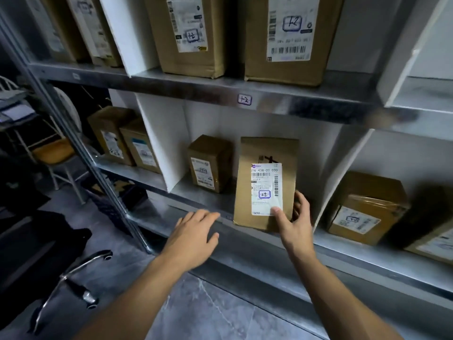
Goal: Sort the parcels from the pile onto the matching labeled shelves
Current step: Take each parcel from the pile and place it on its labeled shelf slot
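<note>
I am placing the tall brown parcel [266, 153]. It stands up straight at the front edge of the lower shelf [245, 244]. My right hand [294, 224] grips its lower right corner, with the thumb on the front and the fingers behind. My left hand [193, 236] is open and flat, down to the left of the parcel, at the shelf's front lip. I cannot tell if it touches the metal.

To do this step well, I think I should slide the parcel back until its whole bottom sits on the shelf. I would keep its white label [266, 190] facing out, then let go gently so it does not tip. The label has "2-2" in a blue box.

The parcel is flat and thin, made of smooth brown card. Its label looks shiny. Just left of the parcel stands a small box [208, 163], chunky and brown too. Further left of the parcel is a white divider [161, 138], plain and stiff. The shelf is grey metal and a bit shiny. Above the parcel a little tag [244, 99] says "1-2".
</note>
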### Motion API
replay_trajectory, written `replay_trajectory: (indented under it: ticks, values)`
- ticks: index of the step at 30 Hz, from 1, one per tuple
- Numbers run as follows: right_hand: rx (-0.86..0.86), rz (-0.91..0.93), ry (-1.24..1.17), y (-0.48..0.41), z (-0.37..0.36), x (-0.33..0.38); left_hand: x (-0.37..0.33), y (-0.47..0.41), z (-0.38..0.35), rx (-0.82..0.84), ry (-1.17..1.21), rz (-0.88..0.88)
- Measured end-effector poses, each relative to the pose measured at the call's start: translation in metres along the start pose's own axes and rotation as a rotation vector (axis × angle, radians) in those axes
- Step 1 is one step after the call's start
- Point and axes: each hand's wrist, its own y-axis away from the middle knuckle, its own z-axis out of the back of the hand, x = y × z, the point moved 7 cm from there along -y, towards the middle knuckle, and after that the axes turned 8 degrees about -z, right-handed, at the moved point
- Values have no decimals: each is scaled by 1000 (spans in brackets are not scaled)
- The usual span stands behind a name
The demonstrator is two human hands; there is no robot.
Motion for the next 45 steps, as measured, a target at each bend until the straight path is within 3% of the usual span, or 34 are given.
replay_trajectory:
  ticks: [5, 12, 15, 21, 39, 45]
  values:
    - [-143, 3, 41, -44, -9, -2, 19, -65, -6, 47, -4, -112]
    - [-215, 26, 60, -73, -21, -19, 30, -123, -27, 95, 25, -188]
    - [-265, 44, 124, -75, -15, -30, 32, -129, -39, 114, 39, -211]
    - [-272, -100, 141, -83, -5, -58, 35, -135, -54, 144, 72, -215]
    - [-291, -152, 98, -81, -9, -64, 39, -124, -58, 174, 180, -239]
    - [-279, -201, 418, -26, 5, -48, 16, -118, -60, 183, 219, -317]
